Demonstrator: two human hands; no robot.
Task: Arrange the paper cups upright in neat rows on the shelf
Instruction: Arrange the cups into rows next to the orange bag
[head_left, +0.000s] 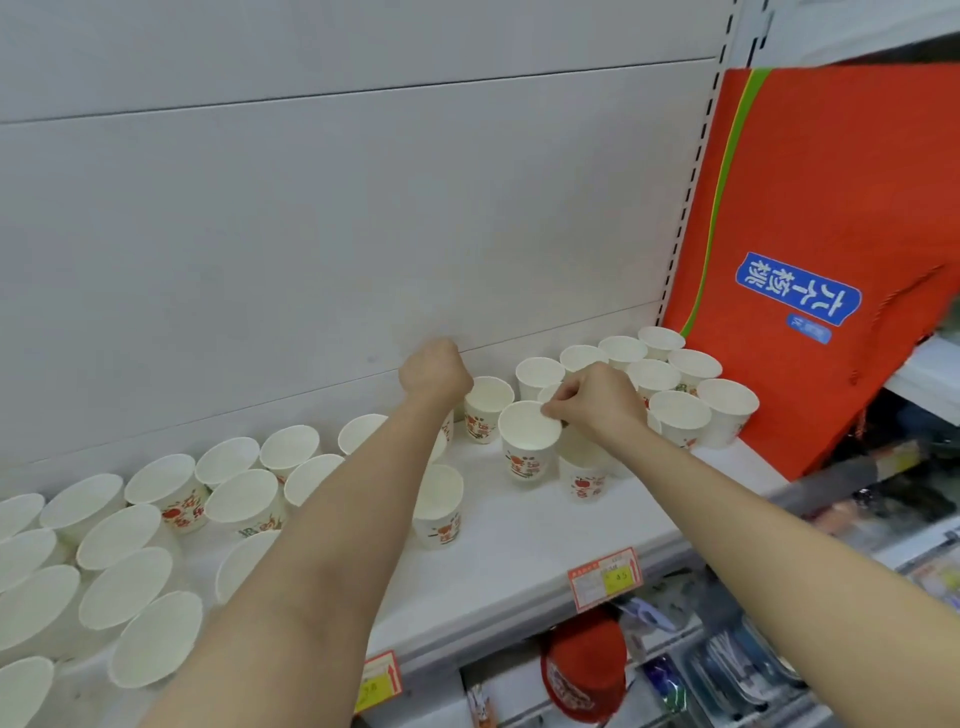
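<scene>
Along the shelf, back wall side: white paper cups stand upright, mouths up, red and green print on their sides.
Shelf (519, 540): white, set against a pale panelled back wall (311, 208); its front edge carries price tags — one red-and-yellow price tag (605, 577) towards the right, another at the lower middle.
Right-end cups (680, 374): a tidy cluster in rows at the right end of the shelf, rims touching or just beside one another, close against the red bag.
Left-end cups (124, 535): many more over the left half, from the back wall out to the front edge, packed loosely.
Middle cups: a few stand apart between the two groups; a lone cup (439, 504) sits just right of the left forearm.
Right hand (592, 400): fingers curled, fingertips pinching the far rim of a front cup (530, 441) — this cup is upright, near the middle of the shelf, just left of the cluster.
Left hand (434, 371): curled into a fist near the back wall, beside a back cup (488, 408); whether it holds anything, cannot tell, since the fingers are turned away.
Red bag (831, 234): large, blue label with white characters, leaning at the shelf's right end.
Below the shelf: blurred goods, a red cap-like item (587, 670) among them.
</scene>
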